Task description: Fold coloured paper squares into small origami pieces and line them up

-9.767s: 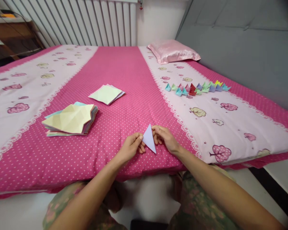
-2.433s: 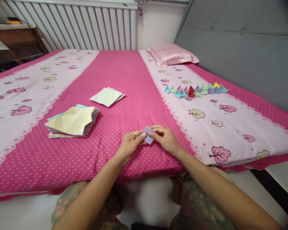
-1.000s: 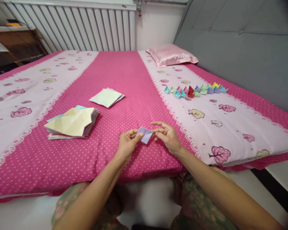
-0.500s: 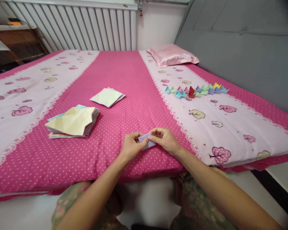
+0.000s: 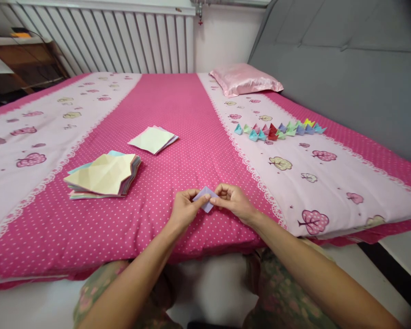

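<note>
A small folded lilac paper (image 5: pixel 205 198) sits between both my hands just above the pink dotted bedsheet (image 5: pixel 178 114), near the bed's front edge. My left hand (image 5: pixel 185 211) pinches its left side with thumb and fingers closed. My right hand (image 5: pixel 233 202) pinches its right side the same way. The paper is a small diamond-like shape, partly hidden by my fingertips.
A stack of creased coloured papers (image 5: pixel 102 174) lies to the left. Beyond it lies a smaller stack of flat square papers (image 5: pixel 153 139). A row of several small folded paper pieces (image 5: pixel 277 129) runs across the right strip. At the head end rest a pink pillow (image 5: pixel 245 78) and grey headboard (image 5: pixel 345 68).
Over the frames the lilac paper went from a larger triangle to a small folded piece. In the last half second my hands turned it slightly; both stay pinched on it.
</note>
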Action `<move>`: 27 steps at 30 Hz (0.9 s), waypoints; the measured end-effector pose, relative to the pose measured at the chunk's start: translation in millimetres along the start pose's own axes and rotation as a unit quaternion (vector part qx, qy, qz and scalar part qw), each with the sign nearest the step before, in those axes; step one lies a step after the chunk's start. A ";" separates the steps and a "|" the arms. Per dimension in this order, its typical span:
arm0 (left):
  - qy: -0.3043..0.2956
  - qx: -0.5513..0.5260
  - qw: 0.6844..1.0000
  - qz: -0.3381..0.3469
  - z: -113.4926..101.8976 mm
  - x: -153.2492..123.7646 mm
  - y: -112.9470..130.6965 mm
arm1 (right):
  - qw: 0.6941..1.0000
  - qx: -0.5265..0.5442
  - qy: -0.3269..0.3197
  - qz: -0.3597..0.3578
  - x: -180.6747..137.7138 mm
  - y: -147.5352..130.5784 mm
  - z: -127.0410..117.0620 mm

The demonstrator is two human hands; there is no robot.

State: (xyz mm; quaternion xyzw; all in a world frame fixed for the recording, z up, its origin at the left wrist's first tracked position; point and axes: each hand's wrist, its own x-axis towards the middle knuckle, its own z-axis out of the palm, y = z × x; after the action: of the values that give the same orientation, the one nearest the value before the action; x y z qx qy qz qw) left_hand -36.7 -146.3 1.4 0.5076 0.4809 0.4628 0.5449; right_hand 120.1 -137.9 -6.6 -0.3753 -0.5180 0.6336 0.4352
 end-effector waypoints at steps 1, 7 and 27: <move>-0.008 0.015 1.000 0.003 -0.8 0.4 0.0 | 1.000 0.003 0.000 -0.006 0.1 -0.2 0.0; -0.075 0.103 0.992 -0.019 -0.3 -1.6 -0.2 | 1.000 -0.007 0.001 -0.024 1.9 1.3 -1.7; 0.088 0.377 0.885 0.260 -12.0 2.7 -10.4 | 0.988 -0.111 0.042 -0.098 8.6 6.4 -14.8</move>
State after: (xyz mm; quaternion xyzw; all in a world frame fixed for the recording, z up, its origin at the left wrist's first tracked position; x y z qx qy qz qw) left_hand -48.1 -142.9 -9.5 0.7389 0.5161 0.4139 0.1283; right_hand 129.9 -125.5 -15.8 -0.3950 -0.6011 0.5101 0.4717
